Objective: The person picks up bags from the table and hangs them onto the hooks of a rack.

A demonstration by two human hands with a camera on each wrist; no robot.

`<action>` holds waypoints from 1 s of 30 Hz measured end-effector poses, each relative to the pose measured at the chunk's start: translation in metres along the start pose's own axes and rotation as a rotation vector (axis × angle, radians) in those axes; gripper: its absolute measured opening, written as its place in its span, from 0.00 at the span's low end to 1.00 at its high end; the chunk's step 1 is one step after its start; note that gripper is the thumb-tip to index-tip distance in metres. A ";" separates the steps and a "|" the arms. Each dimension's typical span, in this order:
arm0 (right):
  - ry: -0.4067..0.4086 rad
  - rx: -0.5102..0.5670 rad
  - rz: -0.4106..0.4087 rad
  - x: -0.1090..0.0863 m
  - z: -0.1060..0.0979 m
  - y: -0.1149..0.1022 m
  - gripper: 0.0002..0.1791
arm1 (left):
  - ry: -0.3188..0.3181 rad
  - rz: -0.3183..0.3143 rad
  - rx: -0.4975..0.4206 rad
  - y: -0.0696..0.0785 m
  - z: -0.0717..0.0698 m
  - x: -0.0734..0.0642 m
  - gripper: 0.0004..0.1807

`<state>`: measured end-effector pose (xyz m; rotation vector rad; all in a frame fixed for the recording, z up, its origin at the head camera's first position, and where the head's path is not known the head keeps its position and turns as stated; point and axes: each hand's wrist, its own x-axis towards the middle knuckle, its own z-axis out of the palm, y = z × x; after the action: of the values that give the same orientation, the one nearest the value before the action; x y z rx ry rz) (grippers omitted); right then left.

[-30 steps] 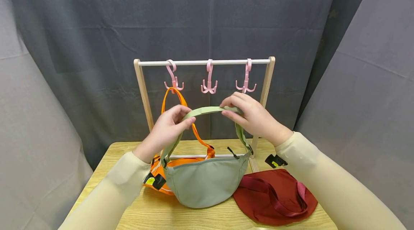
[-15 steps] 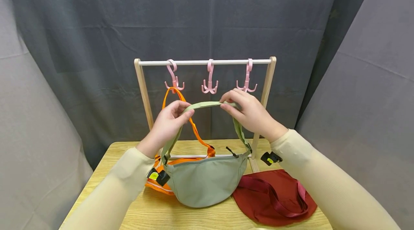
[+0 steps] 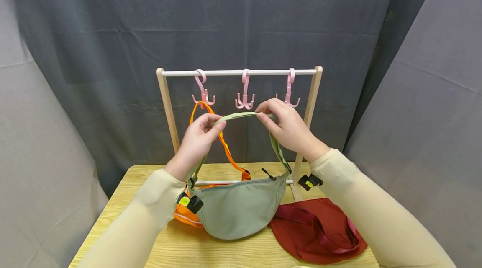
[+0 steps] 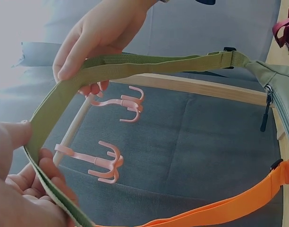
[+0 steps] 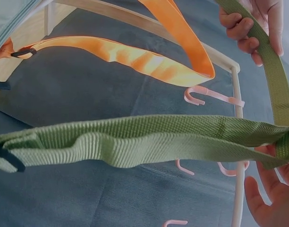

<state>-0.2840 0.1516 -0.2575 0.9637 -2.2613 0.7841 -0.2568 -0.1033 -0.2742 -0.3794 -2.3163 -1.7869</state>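
Up comes the green strap [image 3: 238, 115]: over the last sec L hand [image 3: 193, 144] and R hand [image 3: 290, 127] have both lifted it, and top of the loop now shows just below the middle hook [image 3: 245, 91] in the head view. L hand pinches it, thumb against fingers; R hand same grip farther right, shallow arch btwn them. Green bag [image 3: 241, 209] hangs below on the near side of the rack [image 3: 313, 100], top edge a bit higher too, can't tell if its underside clears the table [image 3: 180, 251]. R hand now covers more of the right hook [image 3: 289, 86]. No real change in the orange strap [image 3: 227, 150], running up to the left hook [image 3: 203, 96], or the red bag [image 3: 335, 228], lying near right. Meaning, I'd judge: loop's closer to hook height, but on no hook, w/ depth to the rack hard to read
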 end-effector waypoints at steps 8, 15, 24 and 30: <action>0.057 0.018 0.014 0.009 0.005 0.003 0.06 | 0.046 0.001 -0.059 -0.001 0.004 0.007 0.15; 0.075 0.044 0.056 0.016 0.009 0.003 0.05 | 0.070 -0.012 -0.116 -0.004 0.006 0.012 0.15; 0.110 0.049 0.097 0.021 0.014 0.006 0.05 | 0.105 -0.034 -0.214 -0.004 0.012 0.018 0.15; 0.168 0.093 0.110 0.025 0.021 0.008 0.06 | 0.108 -0.057 -0.286 -0.004 0.015 0.022 0.14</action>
<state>-0.3100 0.1309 -0.2574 0.7873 -2.1624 0.9875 -0.2790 -0.0879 -0.2749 -0.2520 -2.0224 -2.1174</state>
